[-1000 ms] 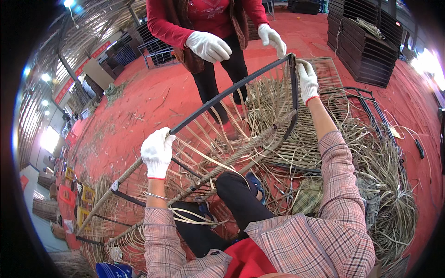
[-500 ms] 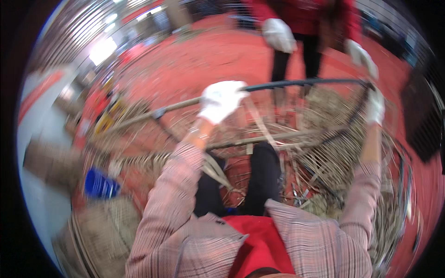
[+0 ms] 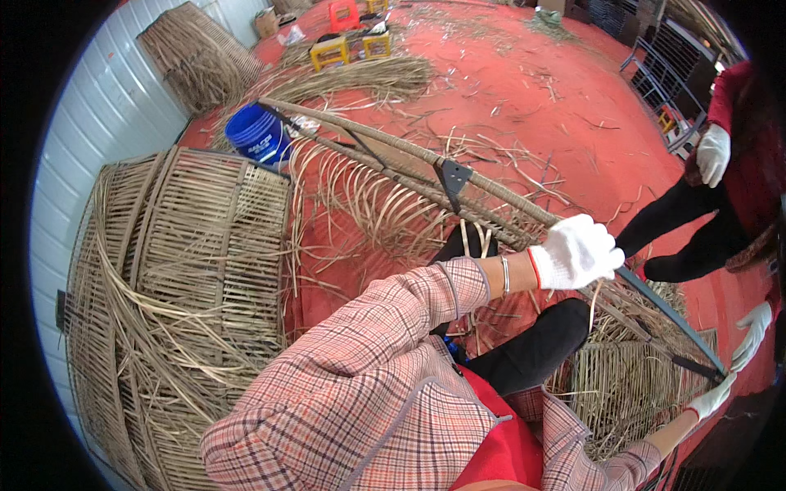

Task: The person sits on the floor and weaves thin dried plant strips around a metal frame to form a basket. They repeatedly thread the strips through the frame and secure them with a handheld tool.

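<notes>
A woven basket (image 3: 172, 270) lies at left, a blue bucket (image 3: 258, 135) beyond it. The left hand (image 3: 575, 254) grips the frame (image 3: 458, 176) mid-rail; the right hand (image 3: 711, 398) clasps its far-right corner, over the red floor (image 3: 540, 98).

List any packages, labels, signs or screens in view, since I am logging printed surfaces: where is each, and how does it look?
Blue bucket: on the red floor at upper left, beside the far end of the frame; round, blue, with white print on its side.
No signs, screens or packages show.
</notes>
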A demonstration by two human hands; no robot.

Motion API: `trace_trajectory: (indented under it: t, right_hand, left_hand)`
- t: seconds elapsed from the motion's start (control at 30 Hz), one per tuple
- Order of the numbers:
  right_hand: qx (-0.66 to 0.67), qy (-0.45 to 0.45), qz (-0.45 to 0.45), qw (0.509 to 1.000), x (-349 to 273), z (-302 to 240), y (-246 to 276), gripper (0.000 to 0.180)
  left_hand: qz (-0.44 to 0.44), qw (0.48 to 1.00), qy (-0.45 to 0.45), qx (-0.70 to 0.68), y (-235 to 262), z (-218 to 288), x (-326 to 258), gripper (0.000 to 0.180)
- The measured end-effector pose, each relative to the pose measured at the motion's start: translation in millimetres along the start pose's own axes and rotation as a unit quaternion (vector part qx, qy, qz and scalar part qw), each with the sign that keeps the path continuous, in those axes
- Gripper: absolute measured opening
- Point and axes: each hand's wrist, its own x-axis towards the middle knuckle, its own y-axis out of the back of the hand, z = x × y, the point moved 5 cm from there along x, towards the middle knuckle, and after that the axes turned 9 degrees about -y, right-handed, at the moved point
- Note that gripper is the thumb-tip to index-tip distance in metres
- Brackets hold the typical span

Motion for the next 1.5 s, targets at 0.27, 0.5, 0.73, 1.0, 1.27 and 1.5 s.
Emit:
trace_trajectory:
  t: [0.27, 0.5, 0.73, 1.0, 1.27, 1.5]
  right_hand:
    - [0.023, -0.158, -0.07, 0.985, -58.0, 62.9, -22.3, 0.045]
    - [0.074, -0.325, -0.081, 0.939, -115.5, 132.4, -48.4, 0.046]
    - [-0.022, -0.259, -0.081, 0.962, -139.8, 132.9, -44.2, 0.049]
    - [-0.135, -0.326, 0.006, 0.935, -145.3, 133.2, -54.6, 0.061]
    - [-0.13, -0.349, 0.043, 0.927, -158.8, 132.3, -63.9, 0.073]
    - [-0.145, -0.347, 0.062, 0.924, -147.0, 152.1, -63.8, 0.078]
  left_hand:
    - [-0.078, 0.993, 0.005, -0.092, -58.1, 29.7, -68.3, 0.021]
    - [-0.113, 0.987, -0.025, -0.111, -100.5, 34.0, -105.5, 0.017]
    - [-0.117, 0.985, -0.04, -0.123, -103.8, 30.8, -115.1, 0.015]
    - [-0.082, 0.988, -0.037, -0.125, -107.3, 32.0, -120.7, 0.013]
    - [-0.089, 0.992, -0.046, -0.072, -116.6, 36.6, -124.9, 0.015]
    - [-0.127, 0.987, -0.044, -0.083, -120.0, 36.9, -126.5, 0.016]
